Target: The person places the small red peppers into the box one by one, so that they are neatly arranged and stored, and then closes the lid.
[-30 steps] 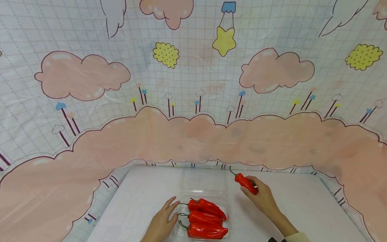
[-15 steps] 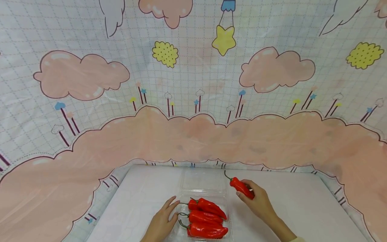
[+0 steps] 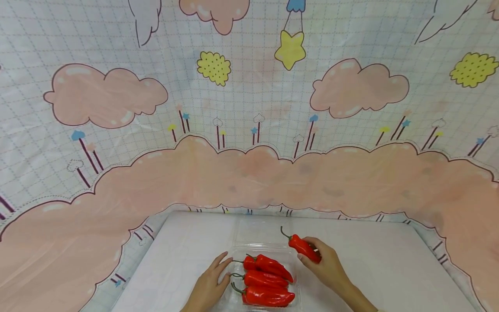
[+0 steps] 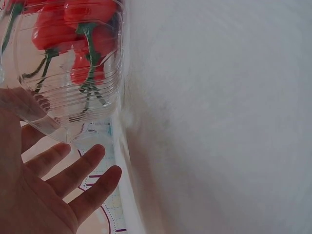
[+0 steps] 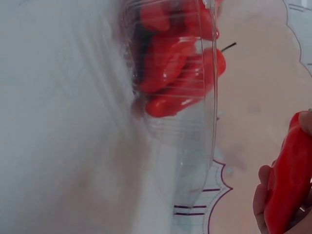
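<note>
My right hand grips a red pepper with a curved green stem, held up just right of a clear plastic container. Several red peppers lie in that container, stems pointing left. Beside its left wall, my left hand has its fingers extended, fingertips right at the rim. The left wrist view shows those fingers spread and relaxed, with green stems visible through the ribbed wall. In the right wrist view the held pepper sits between thumb and fingers at the right edge.
The container's clear lid lies folded back flat behind it. Everything stands on a white table. A patterned curtain with clouds and stars hangs behind the table and around its sides.
My right hand has carried its pepper leftward and nearer to me, closer to the container. The left hand and the peppers in the container have stayed put.
</note>
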The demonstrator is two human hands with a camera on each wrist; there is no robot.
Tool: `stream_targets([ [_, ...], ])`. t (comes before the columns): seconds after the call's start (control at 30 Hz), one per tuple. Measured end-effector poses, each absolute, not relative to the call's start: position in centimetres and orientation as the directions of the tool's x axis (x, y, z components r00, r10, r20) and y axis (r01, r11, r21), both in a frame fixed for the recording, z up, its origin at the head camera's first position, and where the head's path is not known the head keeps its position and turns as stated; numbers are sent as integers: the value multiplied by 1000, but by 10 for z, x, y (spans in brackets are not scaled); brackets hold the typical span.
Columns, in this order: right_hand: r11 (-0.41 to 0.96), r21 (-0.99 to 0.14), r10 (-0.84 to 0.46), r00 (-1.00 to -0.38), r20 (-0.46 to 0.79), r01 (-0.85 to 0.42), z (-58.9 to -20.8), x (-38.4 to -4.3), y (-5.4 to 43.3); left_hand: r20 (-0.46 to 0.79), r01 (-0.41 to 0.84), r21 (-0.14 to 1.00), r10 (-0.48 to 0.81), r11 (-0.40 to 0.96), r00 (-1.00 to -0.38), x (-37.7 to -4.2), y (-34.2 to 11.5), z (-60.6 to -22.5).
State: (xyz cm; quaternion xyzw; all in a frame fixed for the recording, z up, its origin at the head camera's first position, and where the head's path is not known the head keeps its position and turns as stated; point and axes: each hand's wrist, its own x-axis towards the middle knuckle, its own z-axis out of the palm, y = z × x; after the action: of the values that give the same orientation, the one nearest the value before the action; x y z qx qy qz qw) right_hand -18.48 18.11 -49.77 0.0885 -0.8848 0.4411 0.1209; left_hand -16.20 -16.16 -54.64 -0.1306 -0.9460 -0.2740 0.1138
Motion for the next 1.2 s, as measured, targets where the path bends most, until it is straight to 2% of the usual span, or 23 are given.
stream_targets([
  [0.27, 562, -738, -104, -917, 384, -373, -504, -183, 173, 297, 313, 480, 184, 820, -937, -162, -161, -546],
  [0.53, 552, -773, -109, -947, 303, -311, -503, -183, 162, 290, 305, 483, 178, 821, -940, -162, -161, -546],
  [0.9, 530, -782, -116, -941, 317, -329, -501, -181, 151, 295, 306, 483, 176, 820, -939, -162, -160, -546],
  [1.2, 520, -794, -144, -949, 282, -315, -501, -177, 140, 299, 308, 485, 176, 819, -938, -162, -160, -546],
])
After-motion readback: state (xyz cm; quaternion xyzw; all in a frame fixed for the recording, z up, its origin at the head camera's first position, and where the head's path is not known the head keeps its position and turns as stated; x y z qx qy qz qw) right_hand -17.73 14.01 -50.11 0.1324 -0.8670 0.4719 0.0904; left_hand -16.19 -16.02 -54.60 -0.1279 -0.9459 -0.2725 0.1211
